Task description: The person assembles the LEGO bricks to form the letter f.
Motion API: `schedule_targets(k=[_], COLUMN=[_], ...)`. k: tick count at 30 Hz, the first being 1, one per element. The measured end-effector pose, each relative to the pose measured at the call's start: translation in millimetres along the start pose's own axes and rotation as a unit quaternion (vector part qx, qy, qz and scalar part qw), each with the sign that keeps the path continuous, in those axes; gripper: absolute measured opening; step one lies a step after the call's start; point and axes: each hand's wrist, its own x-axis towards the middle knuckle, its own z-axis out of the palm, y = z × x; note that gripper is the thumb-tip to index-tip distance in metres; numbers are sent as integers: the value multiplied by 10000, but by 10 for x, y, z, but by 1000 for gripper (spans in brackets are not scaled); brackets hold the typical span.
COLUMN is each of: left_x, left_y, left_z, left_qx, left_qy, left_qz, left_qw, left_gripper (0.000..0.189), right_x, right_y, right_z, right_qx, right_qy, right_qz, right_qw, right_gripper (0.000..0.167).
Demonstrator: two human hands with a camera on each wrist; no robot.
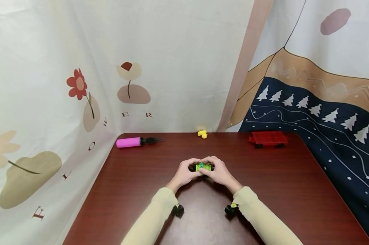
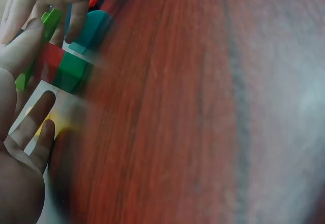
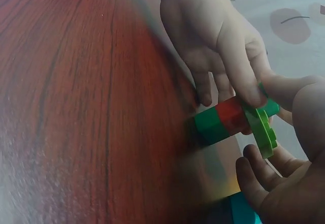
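Both hands meet over the middle of the table around a small stack of toy building bricks. My left hand (image 1: 186, 173) and right hand (image 1: 219, 172) grip it from either side, thumbs toward me. A flat lime-green studded brick (image 1: 207, 167) forms its wide layer, with a small green brick (image 1: 201, 164) on top. The wrist views show a red brick (image 3: 231, 116) and a darker green brick (image 3: 209, 126) joined in line on its other side. A teal piece (image 2: 91, 31) shows near the right hand; whether it is attached I cannot tell.
A pink hand pump (image 1: 129, 142) lies at the back left of the brown table (image 1: 196, 217). Toward the back edge sits a small yellow toy (image 1: 203, 134), and a red wheeled toy wagon (image 1: 269, 138) stands back right. Printed curtains (image 1: 178, 68) hang behind and beside the table.
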Motion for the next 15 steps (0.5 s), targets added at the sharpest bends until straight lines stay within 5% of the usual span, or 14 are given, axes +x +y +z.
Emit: schedule_targets(k=[5,15], left_x=[15,9], left_y=[4,3], left_z=[-2,-10], left_qx=[-80,-539], left_qy=[-115,-338], left_qz=[-43,-377], left_qw=[9999,9973], left_gripper=[37,36], right_x=[13,13], right_y=[-12,221], right_z=[-131,-556], right_qx=[8,-100], right_qy=[-94,461], right_qz=[55,416], right_qw=[9999,9980], right_gripper=[36,35])
